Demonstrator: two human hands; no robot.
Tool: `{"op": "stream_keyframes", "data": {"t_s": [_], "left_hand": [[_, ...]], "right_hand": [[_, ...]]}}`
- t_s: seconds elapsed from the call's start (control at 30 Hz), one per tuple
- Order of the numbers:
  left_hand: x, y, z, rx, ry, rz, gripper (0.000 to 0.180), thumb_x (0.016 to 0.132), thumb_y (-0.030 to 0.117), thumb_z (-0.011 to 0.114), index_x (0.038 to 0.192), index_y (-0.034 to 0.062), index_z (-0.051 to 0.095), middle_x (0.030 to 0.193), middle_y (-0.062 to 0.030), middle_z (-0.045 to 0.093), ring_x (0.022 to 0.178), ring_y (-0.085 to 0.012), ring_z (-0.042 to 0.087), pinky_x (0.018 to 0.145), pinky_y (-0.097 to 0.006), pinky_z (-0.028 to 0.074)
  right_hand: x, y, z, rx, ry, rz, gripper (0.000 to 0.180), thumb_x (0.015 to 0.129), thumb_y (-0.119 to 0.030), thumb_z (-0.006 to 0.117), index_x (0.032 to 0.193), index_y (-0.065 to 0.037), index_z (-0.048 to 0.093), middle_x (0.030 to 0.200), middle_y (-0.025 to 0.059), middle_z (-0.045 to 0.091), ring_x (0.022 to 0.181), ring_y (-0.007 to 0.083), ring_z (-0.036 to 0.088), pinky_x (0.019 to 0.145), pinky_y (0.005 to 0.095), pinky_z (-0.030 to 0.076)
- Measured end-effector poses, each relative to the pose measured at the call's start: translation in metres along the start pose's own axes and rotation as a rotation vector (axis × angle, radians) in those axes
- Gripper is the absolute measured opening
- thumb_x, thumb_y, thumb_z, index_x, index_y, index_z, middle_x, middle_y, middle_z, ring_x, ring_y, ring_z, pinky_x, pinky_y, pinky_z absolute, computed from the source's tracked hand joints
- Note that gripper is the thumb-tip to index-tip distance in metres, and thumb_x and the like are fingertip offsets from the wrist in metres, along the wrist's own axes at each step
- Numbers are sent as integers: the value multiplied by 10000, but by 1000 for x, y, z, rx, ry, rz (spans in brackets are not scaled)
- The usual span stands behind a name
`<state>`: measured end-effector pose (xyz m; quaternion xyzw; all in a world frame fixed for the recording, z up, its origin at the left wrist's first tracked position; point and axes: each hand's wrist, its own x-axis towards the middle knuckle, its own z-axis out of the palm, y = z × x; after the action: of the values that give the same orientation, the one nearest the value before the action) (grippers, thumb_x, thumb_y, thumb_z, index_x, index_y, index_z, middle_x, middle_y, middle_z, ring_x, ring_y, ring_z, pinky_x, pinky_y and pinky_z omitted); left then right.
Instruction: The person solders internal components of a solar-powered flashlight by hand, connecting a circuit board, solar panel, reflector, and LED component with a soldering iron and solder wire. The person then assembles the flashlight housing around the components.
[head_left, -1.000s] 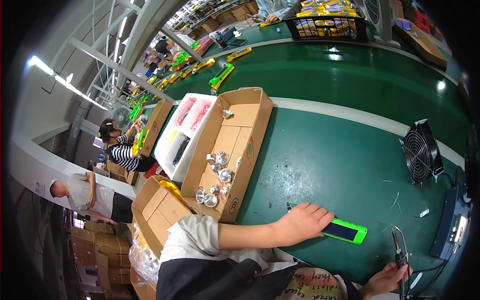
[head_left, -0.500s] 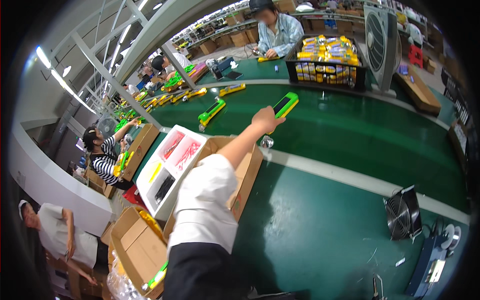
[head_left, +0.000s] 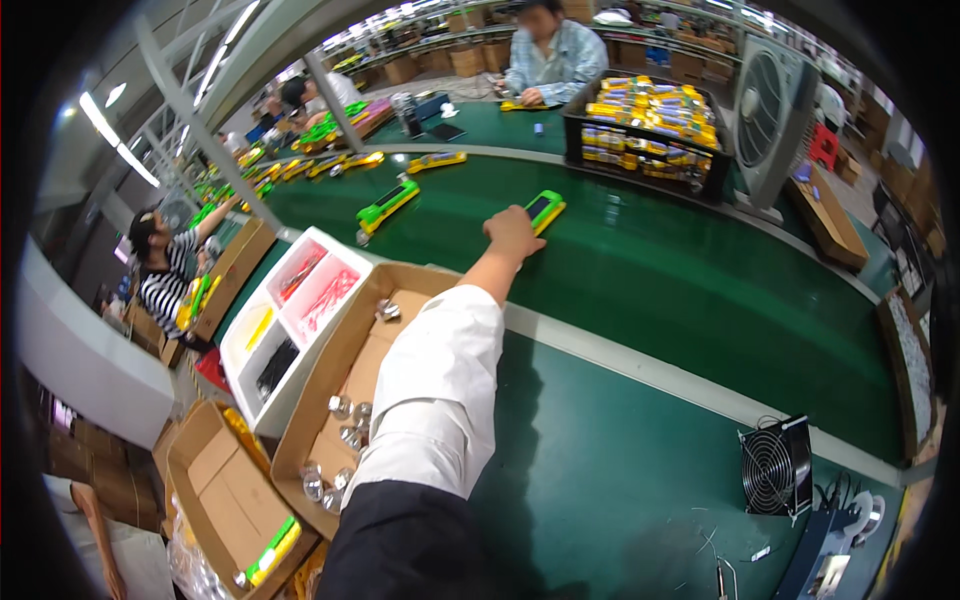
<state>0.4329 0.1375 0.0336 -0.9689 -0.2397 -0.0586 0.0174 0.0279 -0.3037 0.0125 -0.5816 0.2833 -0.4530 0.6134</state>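
Stretched forward over the green conveyor belt, my left hand (head_left: 514,235) is closed around the near end of a green and yellow solar flashlight (head_left: 546,208). The dark panel on its top faces up, while its near end is hidden under my fingers. A second green and yellow flashlight (head_left: 388,206) lies on the belt to the left, apart from my hand. Under my forearm stands a cardboard box (head_left: 330,395) with several shiny reflector cups (head_left: 352,437) in it. My right hand is out of the picture.
Left of the box is a white foam tray (head_left: 318,238) with red, yellow and black parts. A black crate (head_left: 640,170) of packed flashlights and a grey fan (head_left: 770,110) stand beyond the belt. A small black fan (head_left: 775,468) sits at right. Co-workers sit along the line.
My head view has turned, shifting the scene mostly left. The reflector cups in the box have come into sight. My left hand stays on the flashlight.
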Motion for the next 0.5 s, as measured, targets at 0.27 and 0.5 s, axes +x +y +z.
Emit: {"op": "stream_keyframes", "data": {"t_s": [0.27,0.5], "left_hand": [[-186,-41,-105,-106,163,692,326,710,350,589,848,63,517,792,-114,554,761,-281,558,615,-408,442],[-354,-197,-213,-143,-7,348,196,779,196,566,940,84,583,843,-88,603,782,-255,575,663,-341,466]], "right_hand": [[15,-1,22,117,60,-195,174,758,-133,602,847,-55,476,607,29,436,477,113,410,428,224,348],[17,9,32,-19,-233,-275,199,748,-116,612,864,-18,484,596,50,446,482,123,442,416,218,368]]}}
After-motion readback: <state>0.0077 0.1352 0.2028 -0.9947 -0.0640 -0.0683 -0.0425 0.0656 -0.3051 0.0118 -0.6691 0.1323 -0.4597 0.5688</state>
